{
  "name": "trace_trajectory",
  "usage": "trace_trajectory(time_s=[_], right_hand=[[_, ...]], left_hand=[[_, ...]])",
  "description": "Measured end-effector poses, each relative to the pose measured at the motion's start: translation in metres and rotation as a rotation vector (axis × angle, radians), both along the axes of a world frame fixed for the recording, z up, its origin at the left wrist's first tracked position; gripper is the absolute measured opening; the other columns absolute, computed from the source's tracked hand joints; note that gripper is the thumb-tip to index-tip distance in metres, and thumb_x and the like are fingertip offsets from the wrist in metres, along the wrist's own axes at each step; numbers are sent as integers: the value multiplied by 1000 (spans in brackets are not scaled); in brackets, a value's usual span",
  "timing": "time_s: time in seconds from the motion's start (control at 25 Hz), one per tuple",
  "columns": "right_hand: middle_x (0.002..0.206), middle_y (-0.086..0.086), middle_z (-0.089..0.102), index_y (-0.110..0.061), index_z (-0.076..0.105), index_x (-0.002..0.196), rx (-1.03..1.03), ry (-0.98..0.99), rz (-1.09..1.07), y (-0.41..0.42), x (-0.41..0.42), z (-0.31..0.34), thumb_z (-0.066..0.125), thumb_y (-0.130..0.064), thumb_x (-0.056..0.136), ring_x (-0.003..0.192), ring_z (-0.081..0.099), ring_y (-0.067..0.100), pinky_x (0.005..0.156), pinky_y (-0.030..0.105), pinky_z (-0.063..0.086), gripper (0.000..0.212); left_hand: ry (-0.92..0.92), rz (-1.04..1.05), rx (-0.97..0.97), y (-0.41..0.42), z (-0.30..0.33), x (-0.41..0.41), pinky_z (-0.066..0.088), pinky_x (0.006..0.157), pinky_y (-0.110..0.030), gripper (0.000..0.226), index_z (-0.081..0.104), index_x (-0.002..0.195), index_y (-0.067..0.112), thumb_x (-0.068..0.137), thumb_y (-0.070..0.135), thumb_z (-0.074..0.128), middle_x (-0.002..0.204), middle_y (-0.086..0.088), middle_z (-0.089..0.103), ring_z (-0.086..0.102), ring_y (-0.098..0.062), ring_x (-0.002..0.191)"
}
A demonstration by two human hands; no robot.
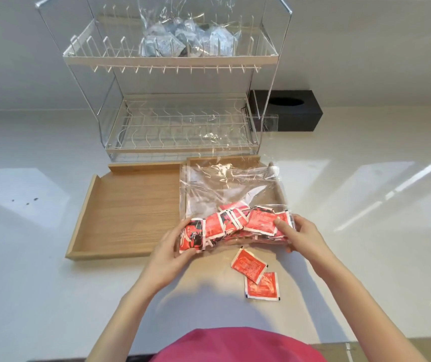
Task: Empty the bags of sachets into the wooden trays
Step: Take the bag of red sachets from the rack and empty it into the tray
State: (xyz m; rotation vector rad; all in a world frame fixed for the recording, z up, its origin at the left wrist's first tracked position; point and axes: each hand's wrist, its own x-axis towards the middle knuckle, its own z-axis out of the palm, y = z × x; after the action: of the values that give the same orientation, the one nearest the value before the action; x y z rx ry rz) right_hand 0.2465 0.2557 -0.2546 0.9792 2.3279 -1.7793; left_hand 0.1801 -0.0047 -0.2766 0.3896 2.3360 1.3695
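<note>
Both hands (176,242) (296,232) gripping sachet bag (232,205) by its ends, long axis three-to-nine; right tray (278,193) just beyond, at twelve.

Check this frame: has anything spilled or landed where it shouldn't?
Yes. Two red sachets lie loose on the counter, overlapping, outside both wooden trays. The rest remain in the clear bag that both hands hold.

White countertop (52,296): bears two wooden trays side by side, left tray (128,207), right tray (277,190); two-tier wire rack (183,121) behind them; black tissue box (295,113) at right; two red sachets (257,278), overlapping, nearest the front edge.
</note>
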Motion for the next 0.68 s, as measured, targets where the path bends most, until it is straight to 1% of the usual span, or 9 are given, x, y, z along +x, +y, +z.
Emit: trace_trajectory(time_s=[0.08, 0.16, 0.24, 0.28, 0.36, 0.4, 0.48, 0.56, 0.68], right_hand=[[61, 4, 56, -9, 58, 102, 16, -43, 58, 0, -3, 3, 53, -31, 89, 44, 49, 10, 40, 18, 41, 26], [58, 3, 55, -16, 53, 107, -4, -97, 111, 2, -3, 7, 50, -34, 90, 38, 51, 7, 43, 20, 43, 25], [63, 4, 59, -21, 46, 116, -66, -136, 157, 4, 0, 12, 51, -30, 90, 38, 56, 7, 44, 20, 47, 28], [67, 5, 61, -20, 43, 119, -107, -145, 171, 5, 2, 12, 52, -26, 90, 39, 57, 7, 44, 19, 48, 31], [69, 8, 60, -11, 44, 123, -152, -129, 153, 7, 4, 12, 57, -18, 88, 39, 58, 7, 45, 17, 49, 38], [66, 9, 59, -6, 46, 123, -140, -107, 120, 8, 4, 11, 60, -16, 86, 38, 56, 6, 45, 17, 49, 41], [56, 6, 56, -1, 52, 119, -86, -46, 47, 13, -2, 12, 63, -14, 83, 37, 52, 4, 44, 16, 47, 40], [47, -3, 56, 0, 57, 112, -55, 30, -5, 16, -9, 20, 64, -14, 82, 36, 51, 3, 45, 16, 47, 34], [38, -8, 56, -6, 59, 105, -59, 146, -51, 18, -19, 36, 62, -11, 83, 35, 49, 1, 43, 13, 46, 22]], left_hand=[[-36, 88, 41, 0, -1, 1, 54, 73, -34, 56, 41, 113, 52, 62, 38, 56, 105, -11, 64, 65, -22, 78], [-57, 160, 79, -2, -3, 0, 54, 62, -32, 52, 48, 115, 45, 68, 26, 55, 80, -2, 69, 62, -21, 60], [-67, 191, 91, -4, -2, 0, 56, 67, -38, 47, 50, 110, 50, 77, 18, 58, 69, 0, 69, 65, -27, 63], [-61, 192, 80, -5, -1, 0, 57, 70, -38, 46, 50, 111, 49, 82, 13, 58, 71, -6, 69, 67, -29, 67], [-22, 186, 29, -7, 0, 0, 56, 68, -24, 44, 50, 119, 40, 86, 10, 54, 71, -15, 69, 69, -19, 66], [1, 179, 6, -7, 3, 0, 53, 64, -16, 43, 49, 120, 37, 87, 10, 53, 67, -12, 70, 69, -12, 60], [30, 167, -1, -7, 9, -2, 52, 58, -14, 41, 49, 117, 39, 87, 11, 53, 56, -1, 69, 65, -5, 50], [32, 190, 54, -5, 18, -6, 53, 54, -16, 39, 50, 114, 38, 87, 11, 53, 56, 2, 68, 62, -4, 46], [113, 202, 74, -2, 35, -11, 46, 53, -6, 33, 52, 111, 35, 88, 11, 52, 57, 7, 66, 60, -1, 48]])
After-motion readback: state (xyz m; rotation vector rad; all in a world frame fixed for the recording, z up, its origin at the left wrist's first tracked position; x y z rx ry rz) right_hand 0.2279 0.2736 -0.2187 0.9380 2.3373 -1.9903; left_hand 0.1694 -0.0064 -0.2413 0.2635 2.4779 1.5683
